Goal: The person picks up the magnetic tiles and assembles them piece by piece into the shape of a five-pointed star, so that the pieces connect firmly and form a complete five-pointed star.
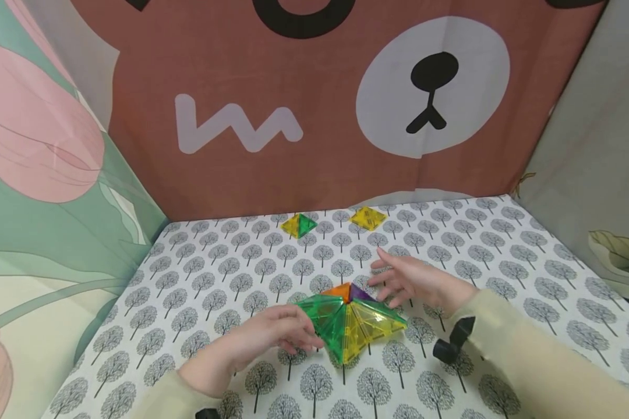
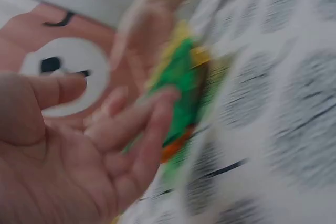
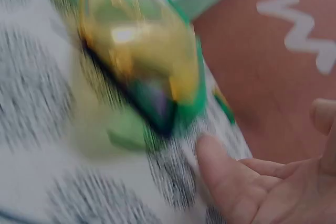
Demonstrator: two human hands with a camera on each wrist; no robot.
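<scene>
A low peaked build of translucent magnetic tiles (image 1: pixel 367 329) stands on the tree-print cloth, its triangles green, yellow, orange and purple. At its left side is my left hand (image 1: pixel 285 329), fingers loosely bent, fingertips close to the green tiles. In the left wrist view its palm and relaxed fingers hold nothing. My right hand (image 1: pixel 411 282) hovers by the far right of the build, fingers spread and loose, with nothing in them. The right wrist view shows the yellow tiles (image 3: pixel 136 40) of the build, blurred, beyond the fingertips.
Toward the back of the cloth (image 1: pixel 188 291) lie a yellow-and-green tile piece (image 1: pixel 299 226) and a yellow tile piece (image 1: pixel 368 218). A brown bear-print curtain (image 1: pixel 320 169) hangs behind, with fabric walls at left and right. Black straps are on both wrists.
</scene>
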